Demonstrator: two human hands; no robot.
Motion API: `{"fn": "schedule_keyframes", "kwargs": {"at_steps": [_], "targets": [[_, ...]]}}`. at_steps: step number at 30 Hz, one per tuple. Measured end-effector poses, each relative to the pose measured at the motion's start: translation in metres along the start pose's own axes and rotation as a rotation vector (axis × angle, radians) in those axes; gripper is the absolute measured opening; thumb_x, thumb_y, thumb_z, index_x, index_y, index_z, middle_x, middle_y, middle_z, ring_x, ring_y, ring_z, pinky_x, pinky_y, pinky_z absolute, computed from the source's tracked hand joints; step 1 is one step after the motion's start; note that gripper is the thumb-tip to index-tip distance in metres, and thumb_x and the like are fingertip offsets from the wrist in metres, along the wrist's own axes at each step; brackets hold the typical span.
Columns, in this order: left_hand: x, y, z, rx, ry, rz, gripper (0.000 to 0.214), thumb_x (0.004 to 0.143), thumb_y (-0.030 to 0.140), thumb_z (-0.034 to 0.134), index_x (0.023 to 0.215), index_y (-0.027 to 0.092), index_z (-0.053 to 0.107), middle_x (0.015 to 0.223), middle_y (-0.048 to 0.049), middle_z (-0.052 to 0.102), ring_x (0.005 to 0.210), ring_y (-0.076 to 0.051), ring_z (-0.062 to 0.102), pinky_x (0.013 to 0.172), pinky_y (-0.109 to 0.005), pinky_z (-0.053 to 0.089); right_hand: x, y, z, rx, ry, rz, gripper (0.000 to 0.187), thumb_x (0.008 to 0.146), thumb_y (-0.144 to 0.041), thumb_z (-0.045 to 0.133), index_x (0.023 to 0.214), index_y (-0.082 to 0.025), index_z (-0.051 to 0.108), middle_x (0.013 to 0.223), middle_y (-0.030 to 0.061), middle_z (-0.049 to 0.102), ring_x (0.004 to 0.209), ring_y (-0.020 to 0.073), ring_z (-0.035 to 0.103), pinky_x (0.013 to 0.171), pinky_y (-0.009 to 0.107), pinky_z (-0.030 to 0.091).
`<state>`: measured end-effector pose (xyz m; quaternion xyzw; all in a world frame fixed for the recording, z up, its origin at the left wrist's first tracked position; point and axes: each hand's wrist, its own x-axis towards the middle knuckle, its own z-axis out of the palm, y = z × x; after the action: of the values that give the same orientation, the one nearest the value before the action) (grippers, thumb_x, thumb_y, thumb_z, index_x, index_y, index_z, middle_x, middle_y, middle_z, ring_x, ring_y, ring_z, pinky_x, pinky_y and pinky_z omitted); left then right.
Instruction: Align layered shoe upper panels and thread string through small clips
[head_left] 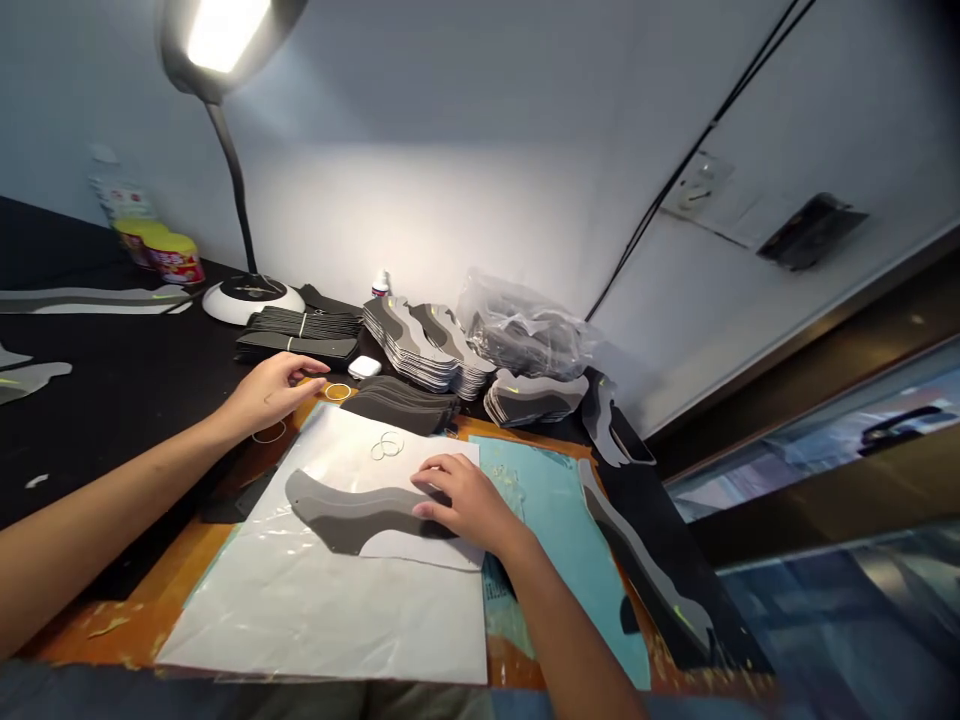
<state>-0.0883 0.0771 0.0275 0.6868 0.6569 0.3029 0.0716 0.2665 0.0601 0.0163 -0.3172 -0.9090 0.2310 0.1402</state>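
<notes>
My left hand (279, 392) hovers at the left edge of the white sheet (322, 620), fingers stretched and slightly apart, with nothing visible in them. Just beyond its fingertips lies a rubber band (337, 392), near a stack of dark cut pieces (401, 403). My right hand (469, 503) rests over the right end of a grey wavy shoe-upper piece (341, 515), thumb and fingers apart, covering that end. The piece lies flat on the sheet and shows light grey, dark grey and white areas. More thin rubber bands (387, 446) lie on the sheet above it.
Stacks of grey upper pieces (412, 345), banded black pieces (300, 335) and a plastic-wrapped bundle (525, 330) line the back. A desk lamp (253, 298) stands at the back left. Another long piece (649, 560) lies right of the blue sheet (570, 540).
</notes>
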Motion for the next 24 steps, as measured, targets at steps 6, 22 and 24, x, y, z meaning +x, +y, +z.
{"fn": "schedule_keyframes", "kwargs": {"at_steps": [6,22,24], "targets": [[0.017,0.031,0.015,0.078,-0.213,0.488,0.043,0.096,0.052,0.053,0.121,0.022,0.072,0.125,-0.0117,0.068,0.113,-0.029,0.062,0.095,-0.039,0.051,0.002,-0.003,0.000,0.012,0.006,-0.045,0.029,0.092,-0.041,0.073,0.117,-0.026,0.072,0.126,0.0058,0.066,0.118,0.0228,0.059,0.104,0.038,0.046],[0.008,0.028,0.056,0.288,0.031,0.700,0.031,0.103,0.033,0.049,0.111,0.018,0.075,0.110,-0.0136,0.072,0.099,-0.024,0.065,0.089,-0.038,0.054,-0.003,0.001,-0.003,0.054,-0.066,-0.147,0.056,0.073,-0.044,0.090,0.123,-0.027,0.071,0.127,0.0079,0.065,0.118,0.0265,0.059,0.104,0.041,0.047],[0.007,0.029,0.056,0.271,0.020,0.706,0.031,0.104,0.031,0.048,0.108,0.017,0.075,0.112,-0.0136,0.072,0.101,-0.023,0.066,0.091,-0.038,0.054,-0.003,0.000,-0.003,0.067,-0.076,-0.140,0.057,0.072,-0.041,0.091,0.124,-0.027,0.071,0.127,0.0078,0.065,0.118,0.0264,0.059,0.104,0.042,0.048]]}}
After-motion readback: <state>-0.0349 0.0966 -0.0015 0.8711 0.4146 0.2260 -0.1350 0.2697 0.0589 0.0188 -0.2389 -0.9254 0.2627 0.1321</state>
